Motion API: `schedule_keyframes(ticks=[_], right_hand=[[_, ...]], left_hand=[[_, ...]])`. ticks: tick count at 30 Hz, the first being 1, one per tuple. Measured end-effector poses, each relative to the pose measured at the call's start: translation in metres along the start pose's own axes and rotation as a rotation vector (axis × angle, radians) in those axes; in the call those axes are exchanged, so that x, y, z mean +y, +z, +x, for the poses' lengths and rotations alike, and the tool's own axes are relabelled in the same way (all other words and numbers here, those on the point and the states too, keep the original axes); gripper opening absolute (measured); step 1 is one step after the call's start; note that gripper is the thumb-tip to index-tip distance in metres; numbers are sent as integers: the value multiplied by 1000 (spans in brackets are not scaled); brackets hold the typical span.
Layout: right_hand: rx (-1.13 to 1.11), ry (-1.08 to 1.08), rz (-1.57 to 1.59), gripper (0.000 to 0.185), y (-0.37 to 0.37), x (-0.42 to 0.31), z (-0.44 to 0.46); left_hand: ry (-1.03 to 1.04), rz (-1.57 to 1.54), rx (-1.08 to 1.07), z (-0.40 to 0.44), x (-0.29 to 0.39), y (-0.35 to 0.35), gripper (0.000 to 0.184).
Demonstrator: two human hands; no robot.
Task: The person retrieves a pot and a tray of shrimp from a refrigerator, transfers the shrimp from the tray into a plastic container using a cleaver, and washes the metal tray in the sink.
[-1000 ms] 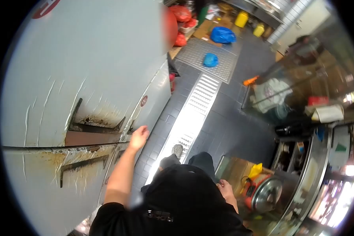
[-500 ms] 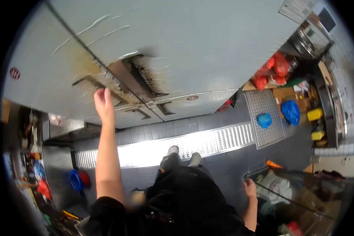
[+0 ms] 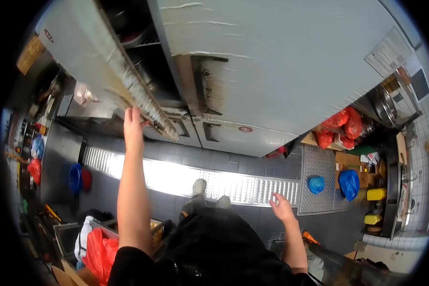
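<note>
At ten o'clock, refrigerator door (image 3: pixel 91 50): ajar, a wire shelf (image 3: pixel 150 43) showing behind its peeling edge (image 3: pixel 139 88).
Left hand (image 3: pixel 134 126): between nine and ten o'clock, at that edge; fingers close together, whether pinching it I cannot tell.
Right hand (image 3: pixel 284 209): between four and five o'clock, fingers loosely parted.
Small blue bag (image 3: pixel 316 184): four o'clock, on the metal tread plate (image 3: pixel 315 162).

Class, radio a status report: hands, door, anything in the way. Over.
Left hand at upper-left cabinet door, grip unclear; right hand open, holding nothing. Door partly open. Pale bag nearby, contact unclear.
</note>
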State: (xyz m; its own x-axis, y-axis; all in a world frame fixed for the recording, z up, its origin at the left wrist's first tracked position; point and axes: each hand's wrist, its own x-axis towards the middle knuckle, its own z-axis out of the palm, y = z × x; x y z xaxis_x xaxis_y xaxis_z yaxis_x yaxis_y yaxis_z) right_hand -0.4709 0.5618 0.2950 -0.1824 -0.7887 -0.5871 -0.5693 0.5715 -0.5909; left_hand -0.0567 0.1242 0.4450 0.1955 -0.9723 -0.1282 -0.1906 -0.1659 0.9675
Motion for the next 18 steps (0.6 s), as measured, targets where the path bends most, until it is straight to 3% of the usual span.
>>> schedule_keyframes(ticks=[4, 9, 11, 13, 16, 18], right_hand=[[-113, -149, 25, 44, 33, -66, 45], [-147, -343, 20, 43, 45, -181, 92], [-142, -433, 13, 43, 62, -219, 114], [-179, -444, 83, 43, 77, -262, 130], [-253, -396, 189, 43, 117, -324, 165], [-324, -300, 343, 41, 154, -361, 194]], left_hand=[[-32, -34, 29, -33, -13, -107, 43], [5, -340, 22, -64, -35, -234, 44], [31, -306, 179, -68, -43, -274, 48], [45, -392, 304, -65, -41, -308, 52], [206, -403, 361, -44, -64, -377, 43], [233, -161, 441, -30, -97, -436, 38]])
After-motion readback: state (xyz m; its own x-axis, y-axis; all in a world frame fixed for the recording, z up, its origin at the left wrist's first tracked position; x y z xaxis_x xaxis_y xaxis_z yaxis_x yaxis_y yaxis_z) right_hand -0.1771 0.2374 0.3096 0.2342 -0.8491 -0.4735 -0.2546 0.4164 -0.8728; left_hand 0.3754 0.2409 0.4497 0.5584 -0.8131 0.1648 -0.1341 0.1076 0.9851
